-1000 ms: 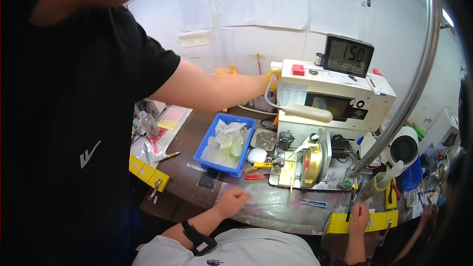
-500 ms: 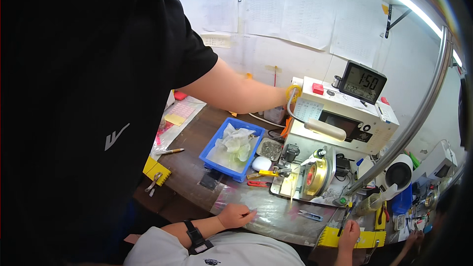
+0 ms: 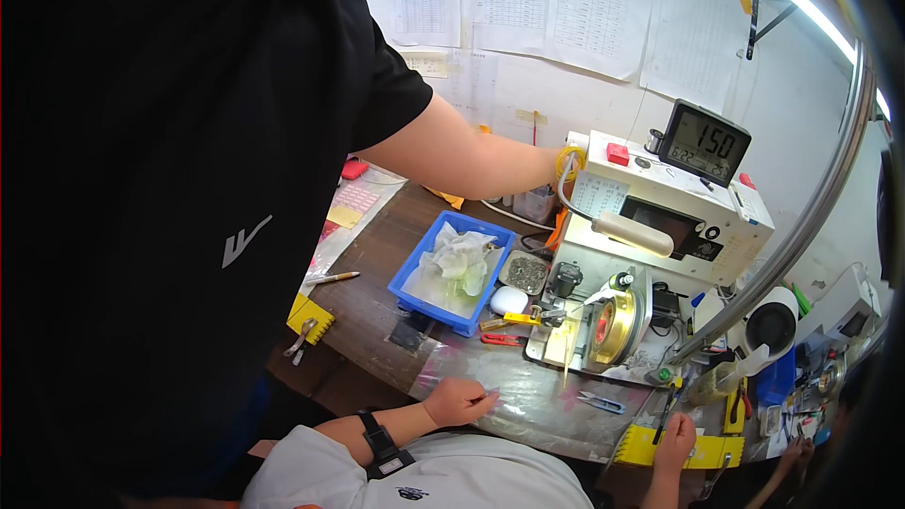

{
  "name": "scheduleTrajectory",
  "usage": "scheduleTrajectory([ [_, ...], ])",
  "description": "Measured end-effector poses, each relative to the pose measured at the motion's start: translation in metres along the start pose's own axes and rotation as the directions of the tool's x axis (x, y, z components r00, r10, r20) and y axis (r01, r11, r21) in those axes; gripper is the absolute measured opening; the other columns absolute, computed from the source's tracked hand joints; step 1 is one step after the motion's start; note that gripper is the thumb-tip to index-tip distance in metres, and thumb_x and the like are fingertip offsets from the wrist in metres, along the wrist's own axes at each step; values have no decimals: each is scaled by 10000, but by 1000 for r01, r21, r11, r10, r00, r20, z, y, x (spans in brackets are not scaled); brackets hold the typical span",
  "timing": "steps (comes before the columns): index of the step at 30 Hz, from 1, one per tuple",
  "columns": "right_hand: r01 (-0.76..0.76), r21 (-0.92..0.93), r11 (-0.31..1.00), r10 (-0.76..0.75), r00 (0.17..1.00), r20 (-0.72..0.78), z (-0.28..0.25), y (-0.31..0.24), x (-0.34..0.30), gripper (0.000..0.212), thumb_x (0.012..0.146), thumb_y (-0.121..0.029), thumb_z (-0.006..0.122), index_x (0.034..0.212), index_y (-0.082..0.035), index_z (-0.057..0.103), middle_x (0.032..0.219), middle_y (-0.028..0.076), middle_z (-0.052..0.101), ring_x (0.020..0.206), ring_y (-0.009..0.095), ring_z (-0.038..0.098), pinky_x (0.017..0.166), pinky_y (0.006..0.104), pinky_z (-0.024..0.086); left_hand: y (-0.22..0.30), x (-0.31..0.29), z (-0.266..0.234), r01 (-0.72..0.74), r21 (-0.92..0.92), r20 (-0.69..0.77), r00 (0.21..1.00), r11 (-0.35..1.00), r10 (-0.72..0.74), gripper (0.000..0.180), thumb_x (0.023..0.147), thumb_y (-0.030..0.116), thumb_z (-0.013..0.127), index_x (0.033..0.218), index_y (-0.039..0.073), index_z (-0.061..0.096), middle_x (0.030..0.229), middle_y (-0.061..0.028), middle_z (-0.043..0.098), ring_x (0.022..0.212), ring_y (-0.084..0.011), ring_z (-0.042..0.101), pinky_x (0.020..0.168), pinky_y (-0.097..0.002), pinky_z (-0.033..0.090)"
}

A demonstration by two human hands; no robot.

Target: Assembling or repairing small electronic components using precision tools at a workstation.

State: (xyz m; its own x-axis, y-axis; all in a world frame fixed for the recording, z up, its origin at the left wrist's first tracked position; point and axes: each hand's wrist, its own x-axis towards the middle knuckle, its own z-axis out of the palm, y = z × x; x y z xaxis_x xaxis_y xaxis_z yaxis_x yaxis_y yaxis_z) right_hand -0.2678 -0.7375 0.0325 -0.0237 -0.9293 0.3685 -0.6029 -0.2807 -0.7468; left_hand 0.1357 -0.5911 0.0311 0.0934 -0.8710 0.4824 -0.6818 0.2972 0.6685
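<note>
My left hand (image 3: 460,402), with a black band on the wrist, rests at the bench's near edge, its fingers curled closed with nothing seen in them. At the right my right hand (image 3: 675,438) is held up in a loose fist beside a yellow strip (image 3: 714,453); nothing shows in it. A dark slim tool (image 3: 667,402) lies just beyond that fist. Between my hands lie blue-handled snips (image 3: 601,402). Past them stands a white bench machine (image 3: 679,198) with a gold spool (image 3: 613,328). A co-worker's bare arm (image 3: 481,155) reaches behind the machine, hiding that hand.
The co-worker in black (image 3: 189,226) fills the left side. A blue tray (image 3: 471,322) with crumpled white sheets stands mid-bench, near a dish of small metal parts (image 3: 524,271) and a red cutter (image 3: 502,339). A metal post (image 3: 801,207) rises at the right.
The whole view has shifted slightly, so the bench things sit a little further right. Both my hands stay closed in about the same places; the co-worker's arm still reaches behind the machine.
</note>
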Motion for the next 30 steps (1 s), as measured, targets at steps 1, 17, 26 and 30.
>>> scheduleTrajectory([
  [1, 2, -2, 1000, -2, 1000, 0, 0, 1, 0, 244, 930, -190, 492, 846, 29, 556, 748, 73, 537, 709, 149, 494, 672, 293, 415, 0, 0, 0, 0, -21, -11, 1000, 1000, -1, 317, 819, 199, 662, 555, 49, 571, 532, -107, 529, 451, -280, 509, 432, -363, 387],
  [17, -32, 19, 999, 32, 999, 12, 0, 5, 2, 204, 905, -163, 507, 863, 27, 567, 802, 125, 547, 756, 238, 521, 698, 353, 414, 6, 12, -18, 73, -2, -104, 992, 997, -72, 247, 809, 117, 661, 604, 23, 557, 570, -130, 517, 494, -252, 509, 465, -338, 386],
  [26, -19, -6, 1000, 19, 1000, 22, 3, 6, 4, 249, 923, -180, 486, 820, 44, 521, 742, 122, 509, 707, 210, 485, 665, 348, 395, 97, 111, -229, -694, -331, -880, 472, 639, 56, 369, 902, 457, 471, 1019, 110, 522, 756, 10, 459, 522, -83, 334, 477, -222, 277],
  [30, -24, -86, 996, 24, 1000, -1, -2, 10, -7, 244, 922, -176, 485, 823, 43, 526, 745, 113, 511, 701, 204, 484, 659, 341, 396, 155, 127, -257, -925, -223, -796, -9, 306, -605, 291, 904, 341, 480, 960, 61, 535, 680, 1, 427, 517, -71, 314, 490, -203, 271],
])
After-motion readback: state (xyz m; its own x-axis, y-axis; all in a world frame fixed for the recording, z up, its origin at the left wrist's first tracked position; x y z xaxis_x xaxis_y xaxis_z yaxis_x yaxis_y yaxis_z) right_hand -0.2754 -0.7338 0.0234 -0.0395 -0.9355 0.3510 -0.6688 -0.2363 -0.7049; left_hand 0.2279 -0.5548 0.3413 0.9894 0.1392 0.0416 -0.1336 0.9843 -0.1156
